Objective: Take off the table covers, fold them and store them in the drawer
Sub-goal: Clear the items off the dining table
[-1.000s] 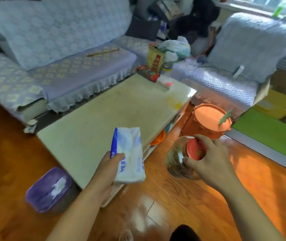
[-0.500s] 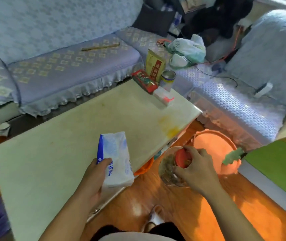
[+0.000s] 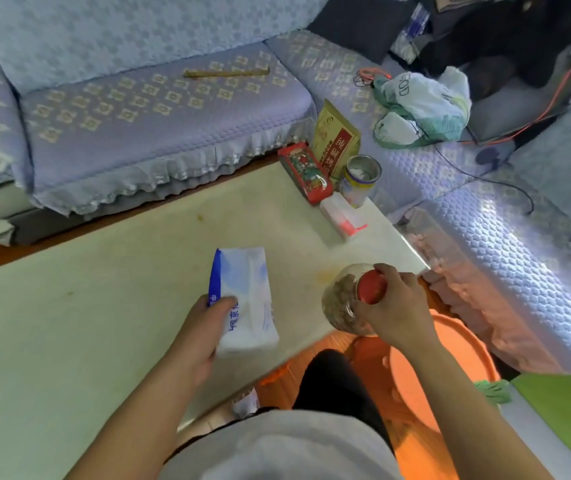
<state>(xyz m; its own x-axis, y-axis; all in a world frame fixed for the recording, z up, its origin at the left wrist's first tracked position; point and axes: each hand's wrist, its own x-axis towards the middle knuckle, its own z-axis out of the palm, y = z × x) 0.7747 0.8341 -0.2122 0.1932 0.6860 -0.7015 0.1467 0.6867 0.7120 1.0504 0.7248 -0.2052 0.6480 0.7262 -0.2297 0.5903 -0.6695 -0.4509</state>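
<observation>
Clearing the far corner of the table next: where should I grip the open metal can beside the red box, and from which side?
Take the metal can around its cylindrical wall, probably from the right, the table-edge side. It stands upright and open-topped, so a side grip keeps it level. The red box and yellow bag crowd its left and back, and the white pack lies just in front.

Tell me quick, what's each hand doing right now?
Left hand: fingers gripping the tissue pack.
Right hand: fingers curled around the red lid of the glass jar.

bright daylight from the right, soft motion blur, wide-angle bending at edges
</observation>
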